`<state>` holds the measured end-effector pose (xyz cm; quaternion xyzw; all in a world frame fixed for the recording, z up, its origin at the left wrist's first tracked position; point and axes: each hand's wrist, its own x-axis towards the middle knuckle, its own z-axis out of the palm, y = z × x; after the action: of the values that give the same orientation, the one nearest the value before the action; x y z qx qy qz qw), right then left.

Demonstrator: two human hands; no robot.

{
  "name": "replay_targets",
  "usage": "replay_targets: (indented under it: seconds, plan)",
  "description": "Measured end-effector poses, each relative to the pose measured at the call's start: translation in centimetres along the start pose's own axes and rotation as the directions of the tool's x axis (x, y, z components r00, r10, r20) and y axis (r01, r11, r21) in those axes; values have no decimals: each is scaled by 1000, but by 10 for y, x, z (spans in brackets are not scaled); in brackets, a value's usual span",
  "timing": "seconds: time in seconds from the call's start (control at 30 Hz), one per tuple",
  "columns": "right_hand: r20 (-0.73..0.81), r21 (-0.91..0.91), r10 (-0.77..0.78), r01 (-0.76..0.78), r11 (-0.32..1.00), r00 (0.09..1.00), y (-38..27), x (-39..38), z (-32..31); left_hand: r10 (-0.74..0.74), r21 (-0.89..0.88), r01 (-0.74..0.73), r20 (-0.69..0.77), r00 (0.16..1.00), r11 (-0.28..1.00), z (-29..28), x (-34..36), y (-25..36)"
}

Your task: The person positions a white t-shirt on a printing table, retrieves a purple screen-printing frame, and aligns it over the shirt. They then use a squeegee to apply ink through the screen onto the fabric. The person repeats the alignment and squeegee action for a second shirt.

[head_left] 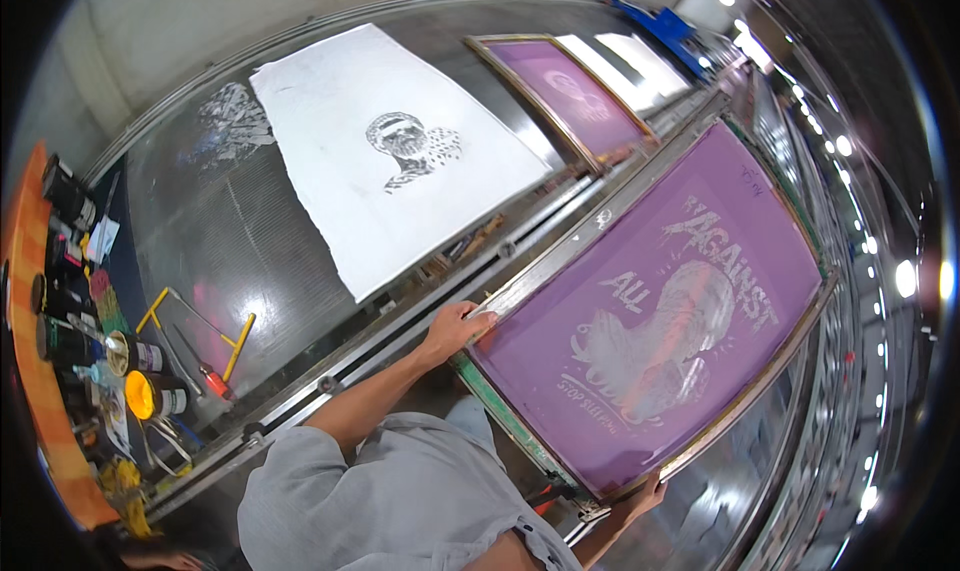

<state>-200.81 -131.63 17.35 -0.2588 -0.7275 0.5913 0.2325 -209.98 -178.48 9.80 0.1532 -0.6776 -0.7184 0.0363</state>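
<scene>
A large purple printing screen (540, 371) in a metal frame, with pale lettering and an animal-like design, fills the right of the head view, tilted at an angle. My left hand (455, 326) is closed on the frame at its near left corner. My right hand (648, 493) holds the lower edge of the same frame on the right, its fingers partly hidden beneath it. Beyond my left hand lies a white sheet (320, 111) with a grey printed figure, on a dark metal table (205, 231). A second, smaller purple screen (530, 66) rests farther back, beside the sheet.
At left are black ink tubs (60, 191), a yellow ink tub (145, 396), yellow-handled tools (240, 346) and an orange board (35, 371). Metal rails (330, 379) run along the table. Another person's hand (175, 559) shows at bottom left. A blue object (665, 31) sits at the back.
</scene>
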Motion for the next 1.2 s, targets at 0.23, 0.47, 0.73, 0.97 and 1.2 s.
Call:
replay_targets:
  seconds: [0.23,0.47,0.73,0.97,1.2]
  plan:
    - [404,-152,-127,203,967,906,-59,211,245,71,-156,-135,-359,931,978,-12,120,19]
    - [839,14,-218,381,924,498,-108,276,562,-218,-410,-125,-692,688,904,-70,160,16]
    - [892,141,-430,819,556,138,-87,234,758,-295,-331,-51,-892,342,942,-89,173,-4]
    - [917,267,-397,804,531,-42,-21,216,834,-281,-272,82,-951,133,959,-60,163,-33]
    - [944,255,-323,782,569,-73,-2,202,831,99,20,637,-991,-89,771,-40,155,-61]
